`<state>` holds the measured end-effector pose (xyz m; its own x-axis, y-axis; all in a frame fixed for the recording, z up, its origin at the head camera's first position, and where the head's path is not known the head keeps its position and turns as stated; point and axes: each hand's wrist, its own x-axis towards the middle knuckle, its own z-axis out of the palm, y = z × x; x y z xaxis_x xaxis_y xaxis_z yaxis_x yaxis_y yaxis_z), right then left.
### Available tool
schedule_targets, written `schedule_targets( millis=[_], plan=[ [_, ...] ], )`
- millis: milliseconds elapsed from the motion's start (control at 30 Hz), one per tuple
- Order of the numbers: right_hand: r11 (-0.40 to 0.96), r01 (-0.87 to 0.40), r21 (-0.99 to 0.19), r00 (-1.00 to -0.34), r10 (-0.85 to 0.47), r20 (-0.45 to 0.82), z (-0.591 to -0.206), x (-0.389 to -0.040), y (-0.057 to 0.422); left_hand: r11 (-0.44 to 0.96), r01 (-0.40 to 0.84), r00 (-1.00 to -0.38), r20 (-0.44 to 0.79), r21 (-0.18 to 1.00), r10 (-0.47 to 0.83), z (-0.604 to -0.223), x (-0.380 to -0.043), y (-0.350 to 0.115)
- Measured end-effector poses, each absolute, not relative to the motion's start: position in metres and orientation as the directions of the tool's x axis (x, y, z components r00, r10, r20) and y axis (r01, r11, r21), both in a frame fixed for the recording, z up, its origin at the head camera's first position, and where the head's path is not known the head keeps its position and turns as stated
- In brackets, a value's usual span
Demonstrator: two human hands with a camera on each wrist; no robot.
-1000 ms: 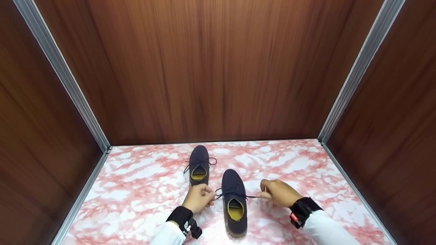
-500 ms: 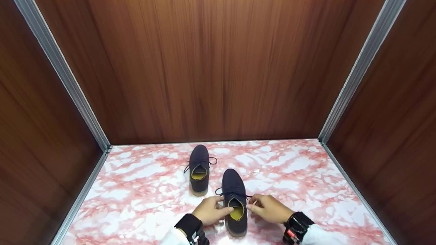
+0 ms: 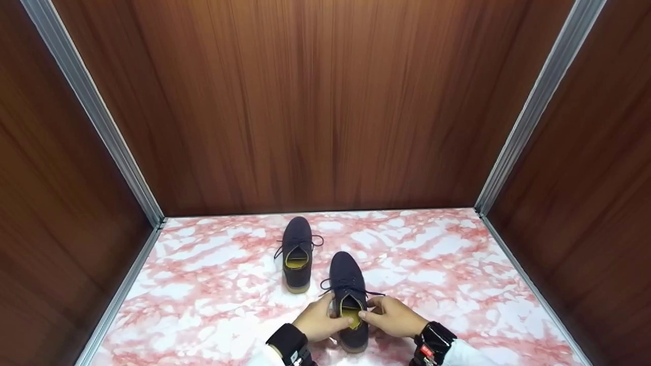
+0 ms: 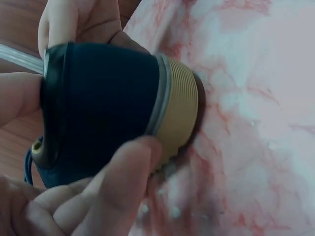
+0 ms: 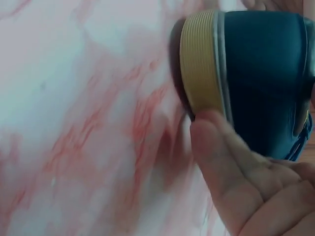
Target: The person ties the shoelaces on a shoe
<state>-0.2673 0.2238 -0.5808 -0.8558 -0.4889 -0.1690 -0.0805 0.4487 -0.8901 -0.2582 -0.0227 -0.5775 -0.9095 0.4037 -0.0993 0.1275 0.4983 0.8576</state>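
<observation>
The nearer dark lace-up shoe [image 3: 348, 268] stands with its toe pointing away from me and its yellow lining showing. My left hand [image 3: 319, 322] grips its left side near the heel, thumb over the collar. On the other side my right hand [image 3: 396, 318] holds it the same way. In the left wrist view the heel [image 4: 106, 93] is close up, with fingertips against the tan ribbed sole [image 4: 183, 93]. Fingers of the right hand likewise press the sole's edge in the right wrist view. The tied lace [image 3: 375, 293] sticks out to both sides.
A matching shoe [image 3: 297, 234] with a tied lace stands farther back on the left. Both shoes are on a red-and-white marbled surface [image 3: 203, 284]. Brown wood-look panels [image 3: 315, 112] with metal corner strips enclose it at the back and sides.
Both hands have let go of the lace ends they were pinching. They have moved inward and toward me onto the nearer shoe's heel sides. That shoe has shifted very slightly left.
</observation>
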Motion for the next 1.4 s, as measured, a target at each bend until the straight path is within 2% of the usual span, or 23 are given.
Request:
schedule_targets(
  millis=[100, 200, 400, 533, 633, 767, 933, 1200, 1400],
  plan=[
    [0.459, -0.103, -0.883, -0.869, -0.473, -0.144, -0.580, -0.269, 0.221, 0.576, 0.219, -0.920, -0.029, 0.787, 0.390, -0.574, -0.262, -0.020],
    [0.465, -0.130, -0.875, -0.891, -0.443, -0.103, -0.579, -0.272, 0.216, 0.596, 0.238, -0.926, -0.007, 0.767, 0.378, -0.569, -0.265, -0.018],
    [0.484, -0.106, -0.869, -0.947, -0.314, -0.059, -0.575, -0.282, 0.200, 0.625, 0.225, -0.951, 0.028, 0.747, 0.308, -0.561, -0.275, -0.014],
    [0.421, -0.048, -0.906, -0.970, -0.236, -0.058, -0.572, -0.293, 0.189, 0.612, 0.196, -0.967, 0.047, 0.766, 0.251, -0.560, -0.287, -0.009],
    [0.416, -0.066, -0.907, -0.982, -0.188, -0.015, -0.573, -0.304, 0.182, 0.598, 0.197, -0.972, 0.075, 0.777, 0.223, -0.566, -0.300, -0.005],
    [0.476, -0.099, -0.874, -0.992, -0.121, 0.046, -0.576, -0.318, 0.175, 0.578, 0.193, -0.976, 0.097, 0.793, 0.193, -0.569, -0.314, 0.001],
    [0.495, -0.037, -0.868, -0.999, -0.046, 0.017, -0.579, -0.330, 0.165, 0.568, 0.157, -0.985, 0.085, 0.808, 0.151, -0.569, -0.326, 0.005],
    [0.649, -0.022, -0.760, -0.999, 0.007, 0.035, -0.574, -0.354, 0.158, 0.574, 0.089, -0.995, 0.043, 0.814, 0.093, -0.566, -0.342, 0.004],
    [0.689, -0.017, -0.724, -0.998, 0.037, 0.059, -0.573, -0.362, 0.151, 0.559, 0.078, -0.997, 0.060, 0.825, 0.051, -0.569, -0.351, 0.004]
  ],
)
